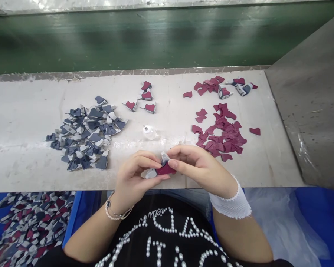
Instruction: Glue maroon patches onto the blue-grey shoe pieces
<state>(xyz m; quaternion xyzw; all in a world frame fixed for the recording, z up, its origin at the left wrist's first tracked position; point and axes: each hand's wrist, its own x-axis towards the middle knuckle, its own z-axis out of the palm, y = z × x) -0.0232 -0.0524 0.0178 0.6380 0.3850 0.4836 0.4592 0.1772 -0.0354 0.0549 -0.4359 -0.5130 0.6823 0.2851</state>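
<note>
Between my two hands, just above the front edge of the white work surface, is a small grey plastic part with a dark red piece (164,169) on its face. My left hand (136,170) grips its left end between thumb and fingers. On the other side, my right hand (196,165) holds it too, the thumb pressed near the red piece. Fingers cover parts of it, so I cannot tell whether the red piece is fully seated. A small clear bottle with a white top (149,132) stands just beyond my hands.
A heap of grey and blue-grey parts (90,135) lies left; loose dark red pieces (224,135) lie right. Several parts with red faces (146,95) sit at the back. A blue bin (72,218) of mixed parts is lower left. A metal panel (311,100) bounds the right; a green belt (128,40) runs behind.
</note>
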